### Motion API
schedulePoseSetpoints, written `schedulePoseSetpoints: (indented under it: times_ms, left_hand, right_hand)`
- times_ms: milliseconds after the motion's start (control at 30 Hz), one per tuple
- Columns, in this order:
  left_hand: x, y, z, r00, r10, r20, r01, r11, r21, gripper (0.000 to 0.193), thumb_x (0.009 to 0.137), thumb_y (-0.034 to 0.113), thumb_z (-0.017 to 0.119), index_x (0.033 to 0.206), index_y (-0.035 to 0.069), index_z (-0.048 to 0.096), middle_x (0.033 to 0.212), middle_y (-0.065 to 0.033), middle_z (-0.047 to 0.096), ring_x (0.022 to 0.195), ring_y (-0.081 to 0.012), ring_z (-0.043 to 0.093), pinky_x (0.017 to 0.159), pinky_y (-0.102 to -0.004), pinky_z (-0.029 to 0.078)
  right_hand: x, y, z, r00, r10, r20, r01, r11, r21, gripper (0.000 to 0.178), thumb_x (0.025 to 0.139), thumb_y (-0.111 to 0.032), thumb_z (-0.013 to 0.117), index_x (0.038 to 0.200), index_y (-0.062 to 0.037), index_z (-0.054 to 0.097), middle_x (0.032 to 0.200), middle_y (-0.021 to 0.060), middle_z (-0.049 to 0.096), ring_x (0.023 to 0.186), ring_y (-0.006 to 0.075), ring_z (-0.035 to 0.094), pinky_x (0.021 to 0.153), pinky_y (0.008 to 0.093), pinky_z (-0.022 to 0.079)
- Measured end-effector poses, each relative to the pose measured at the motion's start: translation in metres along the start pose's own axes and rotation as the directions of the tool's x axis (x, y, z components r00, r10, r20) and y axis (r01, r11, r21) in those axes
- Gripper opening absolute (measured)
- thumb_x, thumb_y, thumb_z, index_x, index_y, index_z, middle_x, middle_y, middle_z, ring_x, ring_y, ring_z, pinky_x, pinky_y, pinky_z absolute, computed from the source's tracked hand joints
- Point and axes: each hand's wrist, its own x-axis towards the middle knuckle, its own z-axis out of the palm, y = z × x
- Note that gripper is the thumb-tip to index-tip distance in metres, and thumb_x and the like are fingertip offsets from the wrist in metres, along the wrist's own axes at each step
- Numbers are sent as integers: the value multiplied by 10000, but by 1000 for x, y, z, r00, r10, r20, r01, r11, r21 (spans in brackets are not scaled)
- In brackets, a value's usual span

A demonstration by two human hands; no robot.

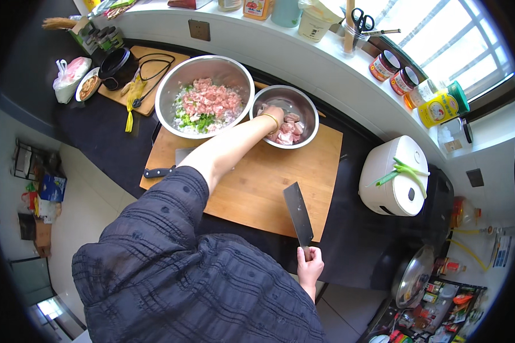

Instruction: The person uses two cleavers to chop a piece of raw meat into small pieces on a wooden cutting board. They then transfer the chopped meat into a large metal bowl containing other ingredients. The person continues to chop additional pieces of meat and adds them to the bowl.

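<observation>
My left hand (273, 116), with a bangle at the wrist, reaches down into the smaller steel bowl (312, 117). Its fingers curl in among chunks of raw meat (288, 132); whatever they grip is hidden. My right hand (310, 266) is closed round the handle of a cleaver (298, 212). The dark blade points up and away, over the right part of a large wooden cutting board (257, 194). To the left stands a larger steel bowl (165, 111) with minced meat (214, 100) and chopped greens (203, 123).
A black-handled knife (159, 172) lies partly under my left arm. On the right, spring onion (403, 171) rests on a white rice cooker (383, 191). Farther left, a smaller board (149, 106) bears a black pot (117, 68) and cable. Jars (384, 66) line the windowsill.
</observation>
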Motion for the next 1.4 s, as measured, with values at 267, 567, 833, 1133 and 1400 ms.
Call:
schedulePoseSetpoints:
  times_ms: [267, 567, 833, 1133, 1400]
  left_hand:
    - [-37, 12, -28, 987, 107, 124, -117, 990, 74, 189, 736, 113, 578, 903, 71, 656, 1015, -185, 603, 1011, -321, 552, 886, -420, 398]
    - [-114, 20, -31, 986, 161, 45, 11, 204, -979, 173, 751, 126, 618, 866, 0, 589, 805, -78, 626, 735, -151, 611, 627, -294, 495]
    - [-233, 13, 68, 996, -28, 81, 78, 676, -733, 306, 702, 109, 660, 942, -3, 506, 820, -125, 587, 696, -205, 590, 607, -321, 488]
    - [-245, 1, 82, 602, 552, -577, -674, 738, 3, 130, 721, 115, 594, 838, 64, 620, 909, -44, 583, 807, -183, 562, 657, -283, 486]
    - [-243, -7, 96, 478, 604, -638, -739, 669, 79, 179, 723, 85, 557, 879, 21, 616, 907, -42, 582, 854, -181, 566, 716, -277, 492]
  right_hand:
    - [8, -8, 9, 998, 57, 16, -58, 995, 83, 299, 751, -259, 700, 739, -13, 529, 577, 57, 559, 520, 98, 490, 526, 248, 414]
    - [7, -9, 13, 996, 78, 49, -86, 979, 185, 301, 784, -255, 676, 745, -4, 513, 578, 13, 538, 532, 62, 457, 528, 226, 396]
    - [7, -37, 18, 887, 216, 408, -344, 899, 272, 222, 853, -230, 584, 891, -15, 547, 531, -5, 487, 412, 56, 437, 365, 208, 328]
    - [22, -46, 30, 871, 164, 463, -153, 986, -63, 249, 835, -234, 484, 809, 6, 546, 555, 104, 538, 484, 181, 552, 519, 301, 439]
    - [25, -75, 14, 917, -68, 393, 147, 974, -174, 212, 828, -191, 500, 804, 19, 518, 636, 209, 535, 609, 365, 555, 580, 379, 436]
